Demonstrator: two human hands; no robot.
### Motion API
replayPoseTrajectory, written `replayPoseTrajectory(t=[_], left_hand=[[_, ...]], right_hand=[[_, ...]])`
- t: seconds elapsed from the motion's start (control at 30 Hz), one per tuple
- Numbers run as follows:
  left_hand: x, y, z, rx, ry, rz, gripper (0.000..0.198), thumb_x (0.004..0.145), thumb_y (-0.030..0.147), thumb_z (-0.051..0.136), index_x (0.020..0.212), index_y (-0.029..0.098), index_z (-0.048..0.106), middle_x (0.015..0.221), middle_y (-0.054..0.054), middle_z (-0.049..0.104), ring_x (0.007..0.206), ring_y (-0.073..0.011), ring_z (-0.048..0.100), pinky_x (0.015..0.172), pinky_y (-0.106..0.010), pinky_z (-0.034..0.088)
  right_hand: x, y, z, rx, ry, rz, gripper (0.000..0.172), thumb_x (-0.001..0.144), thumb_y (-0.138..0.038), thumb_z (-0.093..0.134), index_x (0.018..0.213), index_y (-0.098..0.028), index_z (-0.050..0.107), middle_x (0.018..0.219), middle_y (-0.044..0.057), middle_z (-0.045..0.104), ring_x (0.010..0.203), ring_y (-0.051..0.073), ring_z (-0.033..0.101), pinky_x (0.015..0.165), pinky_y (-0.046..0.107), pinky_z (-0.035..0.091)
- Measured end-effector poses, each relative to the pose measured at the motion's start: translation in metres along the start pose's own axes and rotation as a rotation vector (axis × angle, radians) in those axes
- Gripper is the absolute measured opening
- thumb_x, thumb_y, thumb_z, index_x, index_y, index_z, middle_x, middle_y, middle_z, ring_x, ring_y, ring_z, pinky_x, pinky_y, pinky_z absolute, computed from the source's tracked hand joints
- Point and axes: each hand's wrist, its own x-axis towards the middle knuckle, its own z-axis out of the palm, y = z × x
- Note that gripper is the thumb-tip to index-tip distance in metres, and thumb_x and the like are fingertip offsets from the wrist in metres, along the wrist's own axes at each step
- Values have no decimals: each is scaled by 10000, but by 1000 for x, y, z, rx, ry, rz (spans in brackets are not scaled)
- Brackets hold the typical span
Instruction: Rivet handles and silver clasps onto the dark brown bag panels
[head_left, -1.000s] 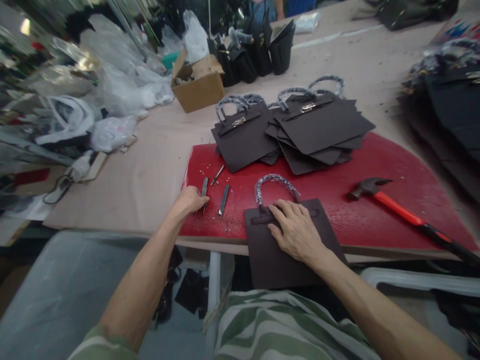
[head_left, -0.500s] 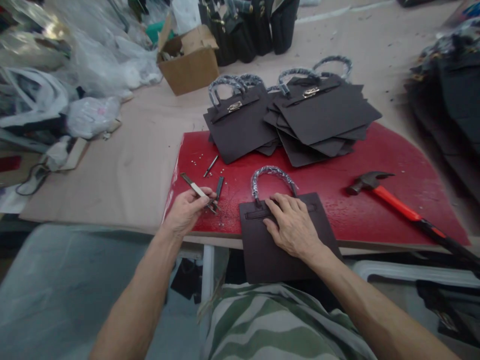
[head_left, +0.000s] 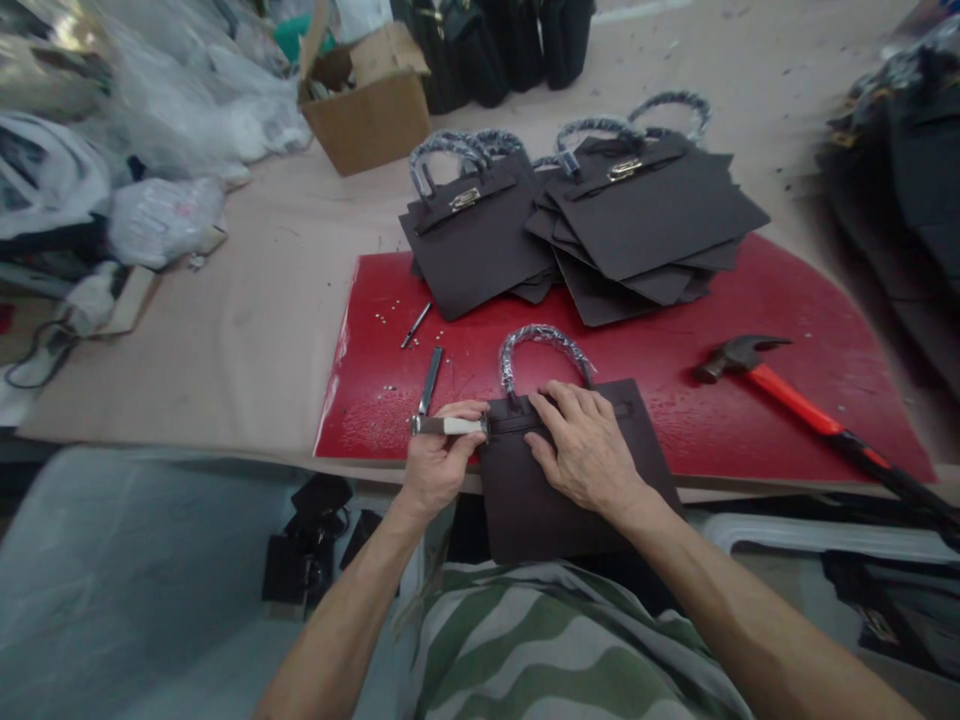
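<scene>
A dark brown bag panel (head_left: 581,530) with a plastic-wrapped handle (head_left: 544,332) lies at the front edge of the red mat, partly overhanging it. My left hand (head_left: 437,465) pinches a metal punch-like tool (head_left: 442,426) with a white-wrapped middle. The tool's right end is at the left end of the panel's strap (head_left: 510,424); whether it touches is not clear. Flat on the panel, over the strap, rests my right hand (head_left: 585,440), fingers apart. A dark metal punch (head_left: 430,380) lies just beyond my left hand, and a thin silver one (head_left: 416,325) farther back.
On the red mat (head_left: 810,410) lies a claw hammer (head_left: 795,400) with a red handle, right of the panel. Stacked similar panels (head_left: 637,230) sit behind. A cardboard box (head_left: 367,115) stands back left, and more dark pieces (head_left: 892,200) are piled at the right.
My left hand has moved right with the tool, turning it to lie nearly level and bringing its end to the panel's strap. My right hand has stayed on the panel.
</scene>
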Motion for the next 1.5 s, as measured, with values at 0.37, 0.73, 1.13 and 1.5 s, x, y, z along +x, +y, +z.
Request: replayPoseTrajectory(t=[0.37, 0.73, 1.13, 1.5], left_hand=[[-9, -5, 10, 58, 35, 170, 113, 912, 180, 645, 1022, 183, 617, 1094, -102, 705, 1075, -225, 679, 971, -460, 560], [-8, -6, 12, 175, -2, 246, 92, 944, 229, 603, 1029, 194, 599, 1095, -110, 712, 1066, -223, 687, 956, -455, 572], [-27, -9, 29, 267, 172, 233, 134, 962, 127, 520, 1078, 188, 547, 1137, -117, 674, 1115, -208, 656, 957, -427, 563], [-15, -8, 25, 241, 71, 233, 153, 955, 124, 519, 1090, 193, 545, 1127, -116, 670, 1109, -213, 655, 956, -433, 567]], right_hand=[[0, 1, -1, 5, 0, 4, 464, 966, -369, 489, 1358, -130, 558, 1385, 161, 543, 1238, 316, 461, 1072, 452, 317], [-1, 1, 1, 11, 9, 4, 463, 961, -364, 496, 1359, -133, 551, 1389, 157, 541, 1246, 311, 451, 1079, 447, 305], [0, 1, 1, 13, 8, 9, 451, 961, -361, 501, 1350, -141, 561, 1392, 158, 546, 1240, 316, 472, 1068, 450, 325], [2, 2, 1, 17, -18, 16, 466, 965, -365, 490, 1363, -133, 556, 1396, 158, 540, 1236, 317, 468, 1069, 456, 328]])
